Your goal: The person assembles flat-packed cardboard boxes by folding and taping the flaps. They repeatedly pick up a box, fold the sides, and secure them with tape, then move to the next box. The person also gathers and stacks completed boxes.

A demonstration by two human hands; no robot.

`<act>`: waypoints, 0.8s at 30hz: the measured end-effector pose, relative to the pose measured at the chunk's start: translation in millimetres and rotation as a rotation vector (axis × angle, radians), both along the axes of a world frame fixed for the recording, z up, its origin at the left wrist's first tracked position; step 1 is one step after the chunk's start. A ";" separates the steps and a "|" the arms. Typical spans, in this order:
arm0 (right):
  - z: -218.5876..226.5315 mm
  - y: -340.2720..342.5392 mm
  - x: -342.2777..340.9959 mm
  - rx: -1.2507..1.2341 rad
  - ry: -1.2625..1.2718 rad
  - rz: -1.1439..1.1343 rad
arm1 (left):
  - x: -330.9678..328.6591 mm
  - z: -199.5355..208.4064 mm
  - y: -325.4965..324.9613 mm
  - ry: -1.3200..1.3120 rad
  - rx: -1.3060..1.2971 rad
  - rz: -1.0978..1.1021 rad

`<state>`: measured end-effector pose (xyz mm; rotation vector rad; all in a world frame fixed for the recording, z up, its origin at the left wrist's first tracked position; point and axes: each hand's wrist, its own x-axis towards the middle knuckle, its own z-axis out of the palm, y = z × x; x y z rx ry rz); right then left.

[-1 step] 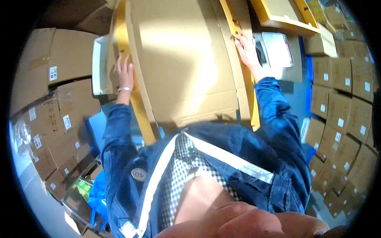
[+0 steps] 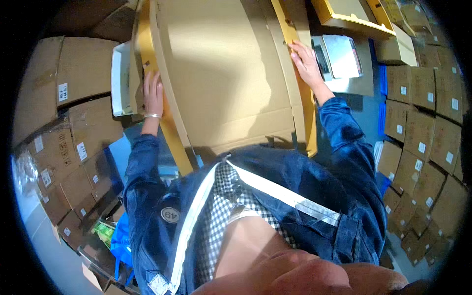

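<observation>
In front of me is a large open cardboard box (image 2: 221, 73), its brown inside facing up. Along its left side runs a yellow strip (image 2: 169, 125), and a second yellow strip (image 2: 309, 132) lies along the right side. My left hand (image 2: 153, 98), with a bracelet at the wrist, rests on the left strip, fingers extended and pointing away from me. On the right strip, my right hand (image 2: 307, 64) lies with its fingers stretched out and their tips near a small hole. The undersides of both hands are hidden.
Stacked cartons (image 2: 88, 69) rise on the left, and more cartons (image 2: 423, 128) on the right. A white bin (image 2: 118, 93) stands beside my left hand. Beyond my right hand are a yellow-edged frame (image 2: 354, 22) and a white flat tray (image 2: 341, 56). A blue stool (image 2: 120, 243) is low left.
My left hand's fingers have come closer together and sit slightly lower on the strip. Bright glare on the cardboard has faded. The right hand stays about where it was.
</observation>
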<state>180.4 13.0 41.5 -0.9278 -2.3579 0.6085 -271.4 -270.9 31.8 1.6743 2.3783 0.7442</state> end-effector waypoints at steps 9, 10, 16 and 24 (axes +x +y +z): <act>45.5 -101.3 101.7 0.209 -0.938 0.308 | 63.7 18.2 -139.4 0.158 -0.218 -0.298; 43.6 -102.7 99.1 0.265 -1.049 0.332 | 64.3 18.7 -140.8 0.183 -0.293 -0.362; 35.1 -92.2 91.9 0.424 -1.022 0.506 | 54.4 20.6 -134.2 0.407 -0.346 -0.556; 88.2 -88.9 64.0 0.092 -0.646 0.666 | 54.1 61.1 -94.8 0.389 -0.254 -0.923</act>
